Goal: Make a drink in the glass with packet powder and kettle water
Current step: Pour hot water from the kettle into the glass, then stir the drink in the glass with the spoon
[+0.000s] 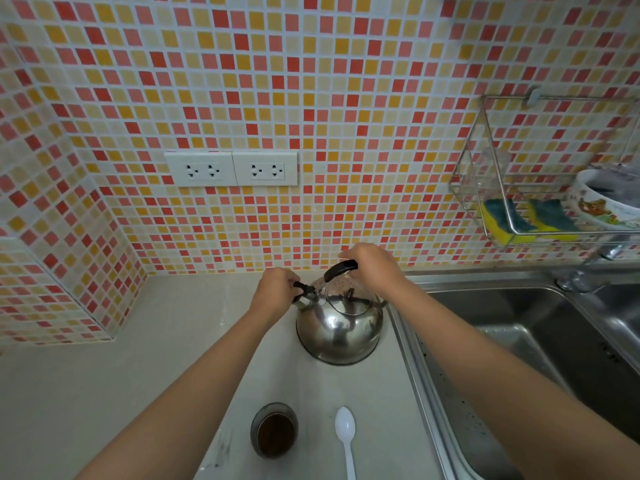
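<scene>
We find no readable text, brand, number or sign anywhere in view. The steel kettle (339, 327) carries no visible label. Left and above it, the two white wall sockets (231, 169) are unmarked as far as we can tell. Well to the right of the kettle, the bowl (604, 206) in the wire rack (491, 188) has a coloured cartoon print, but we make out no lettering on it.

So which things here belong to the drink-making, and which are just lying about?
In use: kettle, glass holding brown contents, white spoon, left hand, right hand.
Lying about: sponges, wire rack, bowl, sink, sockets.
</scene>
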Available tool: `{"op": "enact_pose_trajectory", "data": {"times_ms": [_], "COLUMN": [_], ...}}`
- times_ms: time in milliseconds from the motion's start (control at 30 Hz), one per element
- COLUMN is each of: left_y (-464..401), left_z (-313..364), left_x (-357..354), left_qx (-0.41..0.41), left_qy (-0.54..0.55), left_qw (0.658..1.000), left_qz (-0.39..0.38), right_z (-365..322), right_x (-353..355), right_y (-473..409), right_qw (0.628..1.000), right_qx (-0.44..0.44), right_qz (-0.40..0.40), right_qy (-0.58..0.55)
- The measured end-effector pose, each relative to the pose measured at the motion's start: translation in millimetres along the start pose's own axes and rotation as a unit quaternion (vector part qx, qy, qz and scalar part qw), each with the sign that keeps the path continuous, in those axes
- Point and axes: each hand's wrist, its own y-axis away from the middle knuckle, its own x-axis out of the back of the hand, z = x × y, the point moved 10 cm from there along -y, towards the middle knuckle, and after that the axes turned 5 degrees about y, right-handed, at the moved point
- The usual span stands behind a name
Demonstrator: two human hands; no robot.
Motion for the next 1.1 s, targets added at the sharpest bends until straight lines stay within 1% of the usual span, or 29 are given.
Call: {"op": "enact_pose_trajectory", "data": {"times_ms": [100, 200, 300, 433, 533, 600, 667, 733, 800, 900, 1000, 1100], "left_y": [3.3, 10.3, 24.0, 61.8, 98.5, 125.0, 151.9, 176.9, 194.5, 209.3, 211.4, 209.7], "left_z": [-0.2, 2.0, 9.1, 10.3, -6.7, -26.6, -50.4, -72.4, -91.5, -110.0, -121.9, -127.5], "left_x": [0.4, 4.1, 16.7, 34.4, 36.9, 33.6, 25.6, 12.3, -2.5, -22.4, -31.2, -35.5], "left_qx": [0.002, 0.007, -0.011, -0.047, -0.064, -0.061, -0.046, -0.028, -0.007, 0.013, 0.018, 0.023], "left_qy": [0.011, 0.021, 0.033, 0.102, 0.141, 0.163, 0.196, 0.224, 0.237, 0.248, 0.239, 0.245], "left_qw": [1.0, 1.0, 0.999, 0.994, 0.988, 0.984, 0.979, 0.973, 0.969, 0.965, 0.968, 0.967], "left_qz": [0.001, -0.006, 0.002, 0.007, -0.012, -0.024, -0.036, -0.058, -0.073, -0.089, -0.071, -0.067], "right_z": [-8.8, -11.1, -13.9, -27.9, -46.6, -56.4, -61.6, -64.0, -63.3, -65.0, -69.8, -70.3], "right_x": [1.1, 2.6, 12.0, 35.1, 42.3, 34.5, 11.7, -25.2, -69.2, -124.0, -151.5, -164.6], "right_y": [3.2, 6.8, 13.0, 38.6, 73.7, 101.8, 133.3, 169.3, 208.2, 259.3, 291.1, 303.2], "right_qw": [0.998, 0.998, 1.0, 0.998, 0.993, 0.99, 0.988, 0.984, 0.971, 0.957, 0.946, 0.935], "right_qx": [0.015, 0.006, -0.002, 0.002, 0.021, 0.008, -0.034, -0.09, -0.155, -0.224, -0.266, -0.302], "right_qz": [-0.008, -0.027, -0.02, 0.044, 0.082, 0.086, 0.058, 0.007, -0.05, -0.114, -0.144, -0.14], "right_qy": [0.054, 0.057, 0.022, -0.039, -0.085, -0.116, -0.14, -0.155, -0.175, -0.147, -0.119, -0.125]}}
